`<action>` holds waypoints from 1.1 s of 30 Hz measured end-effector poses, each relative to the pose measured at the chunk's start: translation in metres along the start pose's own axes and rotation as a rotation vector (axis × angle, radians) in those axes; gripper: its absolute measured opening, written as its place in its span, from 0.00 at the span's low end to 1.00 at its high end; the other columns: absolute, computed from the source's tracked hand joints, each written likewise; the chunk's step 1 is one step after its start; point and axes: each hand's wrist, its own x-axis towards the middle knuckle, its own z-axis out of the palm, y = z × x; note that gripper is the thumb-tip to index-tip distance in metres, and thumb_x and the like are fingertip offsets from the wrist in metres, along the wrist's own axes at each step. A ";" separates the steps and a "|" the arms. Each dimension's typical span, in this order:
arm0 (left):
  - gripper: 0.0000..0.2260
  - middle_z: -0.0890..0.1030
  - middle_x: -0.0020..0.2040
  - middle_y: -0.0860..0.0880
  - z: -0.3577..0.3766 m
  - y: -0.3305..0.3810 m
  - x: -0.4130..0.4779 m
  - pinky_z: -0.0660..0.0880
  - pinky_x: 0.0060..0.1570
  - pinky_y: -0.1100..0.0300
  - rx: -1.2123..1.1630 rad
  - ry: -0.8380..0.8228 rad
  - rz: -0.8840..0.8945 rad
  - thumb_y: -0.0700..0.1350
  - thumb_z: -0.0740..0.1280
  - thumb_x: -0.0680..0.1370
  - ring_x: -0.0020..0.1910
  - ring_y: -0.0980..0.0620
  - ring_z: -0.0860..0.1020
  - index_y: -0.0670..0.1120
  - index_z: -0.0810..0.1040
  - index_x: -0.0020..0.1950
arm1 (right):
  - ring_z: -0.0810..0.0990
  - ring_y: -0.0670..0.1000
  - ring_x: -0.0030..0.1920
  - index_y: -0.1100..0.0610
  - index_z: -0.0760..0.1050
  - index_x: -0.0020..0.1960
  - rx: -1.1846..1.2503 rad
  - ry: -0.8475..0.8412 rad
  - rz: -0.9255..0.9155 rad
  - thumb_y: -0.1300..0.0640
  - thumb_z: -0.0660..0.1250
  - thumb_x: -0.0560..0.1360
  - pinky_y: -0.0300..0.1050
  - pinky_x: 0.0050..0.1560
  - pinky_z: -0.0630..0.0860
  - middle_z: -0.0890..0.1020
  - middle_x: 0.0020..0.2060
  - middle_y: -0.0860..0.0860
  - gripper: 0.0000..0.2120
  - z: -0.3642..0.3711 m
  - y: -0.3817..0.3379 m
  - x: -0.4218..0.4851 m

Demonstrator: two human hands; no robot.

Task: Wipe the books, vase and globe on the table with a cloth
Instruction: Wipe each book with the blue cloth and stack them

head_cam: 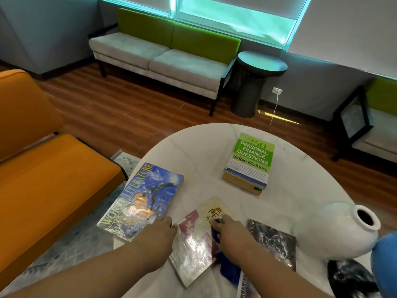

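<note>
Right now I am looking down on the round white worktop (204, 147), which is carrying everything. Biggest on it, the white vase (335, 231) is sitting at the near right, well apart from my hands. A blue rounded shape (384, 254) is showing just beside it at the frame edge; it may be the globe, but I cannot tell. The World Literature book (146, 198) is lying at the left, poking past the rim, and a stack of books (251, 160) is sitting further back.

Between my hands the glossy book (197, 239) is lying flat, its long axis running away from me and leaning slightly right. A dark book (272, 239) is lying just to its right. The blue cloth (227, 265) is trailing over the glossy book's near right edge.

My right hand (229, 231) is bunching the cloth under curled fingers and pressing it onto the cover, so I judge the next stroke should run along that axis. My left hand (159, 235) is resting at the book's left edge, knuckles up; whether its fingers are spread or curled I cannot tell.
</note>
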 end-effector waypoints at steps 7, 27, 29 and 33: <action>0.22 0.66 0.66 0.46 0.005 -0.003 0.002 0.70 0.61 0.53 -0.012 0.015 0.013 0.48 0.60 0.80 0.66 0.45 0.64 0.46 0.62 0.74 | 0.74 0.58 0.56 0.51 0.55 0.77 -0.046 0.017 0.057 0.64 0.59 0.76 0.49 0.53 0.74 0.67 0.63 0.55 0.32 -0.003 0.003 0.006; 0.23 0.65 0.67 0.44 0.005 -0.003 0.002 0.70 0.60 0.52 0.029 -0.001 0.019 0.47 0.60 0.80 0.65 0.44 0.65 0.44 0.61 0.75 | 0.72 0.57 0.58 0.49 0.62 0.75 0.033 -0.039 -0.126 0.61 0.60 0.79 0.44 0.53 0.68 0.68 0.62 0.55 0.26 0.002 -0.013 0.014; 0.23 0.65 0.66 0.45 0.005 -0.002 0.002 0.70 0.59 0.52 0.017 -0.005 0.015 0.47 0.60 0.80 0.65 0.45 0.65 0.44 0.61 0.75 | 0.72 0.58 0.59 0.46 0.61 0.75 0.023 -0.049 -0.081 0.61 0.61 0.78 0.45 0.56 0.70 0.67 0.62 0.54 0.27 -0.003 -0.009 0.019; 0.23 0.65 0.67 0.44 0.004 -0.002 0.002 0.70 0.61 0.52 0.029 -0.008 0.009 0.47 0.60 0.81 0.66 0.44 0.64 0.44 0.61 0.75 | 0.71 0.60 0.60 0.52 0.56 0.77 -0.025 0.013 -0.041 0.60 0.64 0.76 0.50 0.57 0.72 0.65 0.66 0.55 0.32 -0.006 -0.019 0.016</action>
